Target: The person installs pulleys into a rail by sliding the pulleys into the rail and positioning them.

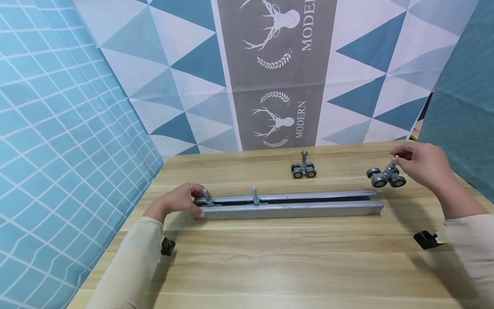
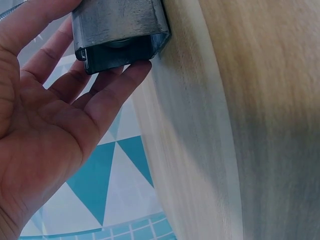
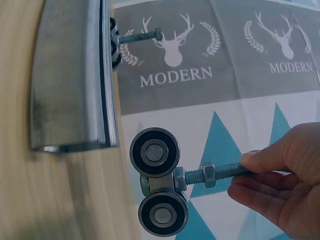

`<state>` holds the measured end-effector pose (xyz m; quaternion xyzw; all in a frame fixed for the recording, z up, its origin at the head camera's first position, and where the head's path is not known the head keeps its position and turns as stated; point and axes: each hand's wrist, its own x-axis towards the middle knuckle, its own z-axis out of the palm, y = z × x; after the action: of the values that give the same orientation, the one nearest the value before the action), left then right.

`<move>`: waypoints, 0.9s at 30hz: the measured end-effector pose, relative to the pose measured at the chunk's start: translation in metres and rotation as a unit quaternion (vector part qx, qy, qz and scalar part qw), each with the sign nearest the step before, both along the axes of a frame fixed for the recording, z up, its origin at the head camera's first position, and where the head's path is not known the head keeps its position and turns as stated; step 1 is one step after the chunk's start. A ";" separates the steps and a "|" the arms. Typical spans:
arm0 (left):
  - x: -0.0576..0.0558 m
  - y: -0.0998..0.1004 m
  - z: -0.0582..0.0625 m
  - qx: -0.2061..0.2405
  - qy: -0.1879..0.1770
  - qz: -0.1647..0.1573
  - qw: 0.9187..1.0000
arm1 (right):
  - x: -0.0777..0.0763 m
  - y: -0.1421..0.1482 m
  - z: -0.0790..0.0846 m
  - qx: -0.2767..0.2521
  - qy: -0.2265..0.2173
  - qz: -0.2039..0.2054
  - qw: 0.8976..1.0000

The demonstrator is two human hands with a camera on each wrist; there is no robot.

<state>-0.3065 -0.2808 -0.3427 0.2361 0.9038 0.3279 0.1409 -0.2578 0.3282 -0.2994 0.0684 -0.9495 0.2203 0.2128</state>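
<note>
A slotted metal track (image 1: 289, 210) lies lengthwise on the table. My left hand (image 1: 179, 200) grips its left end, with thumb in front and fingers behind; the left wrist view shows the fingers curled at the track's end (image 2: 120, 30). Two threaded bolts, a left one (image 1: 208, 197) and another (image 1: 256, 195), stick up from the slot, their lower parts hidden inside. My right hand (image 1: 424, 165) pinches the threaded stem of a four-wheeled trolley roller (image 3: 160, 182), holding it beyond the track's right end, wheels down. In the right wrist view, a nut (image 3: 208, 174) sits partway along the stem.
Another trolley roller (image 1: 303, 166) stands on its wheels behind the track, stem upright. The wooden table (image 1: 270, 262) ends at a patterned cloth (image 1: 278, 77) at the back. A blue checked cloth (image 1: 58, 141) hangs on the left.
</note>
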 end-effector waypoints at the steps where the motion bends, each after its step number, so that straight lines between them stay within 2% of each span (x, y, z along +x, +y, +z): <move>1: 0.000 -0.001 0.000 -0.001 0.000 0.000 1.000 | 0.001 0.002 0.000 0.003 0.000 0.001 1.000; 12: 0.000 -0.002 -0.001 -0.010 -0.004 0.012 1.000 | 0.010 0.012 -0.010 0.028 -0.034 -0.007 0.999; 22: 0.000 0.000 0.000 -0.005 0.001 0.012 1.000 | 0.018 0.014 -0.018 0.035 -0.076 0.009 0.996; 27: 0.000 0.001 -0.001 0.000 -0.009 0.012 1.000 | 0.020 0.011 -0.022 0.036 -0.072 0.022 0.997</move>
<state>-0.3068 -0.2796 -0.3435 0.2221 0.9053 0.3319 0.1445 -0.2375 0.3394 -0.3216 0.0809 -0.9679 0.1950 0.1367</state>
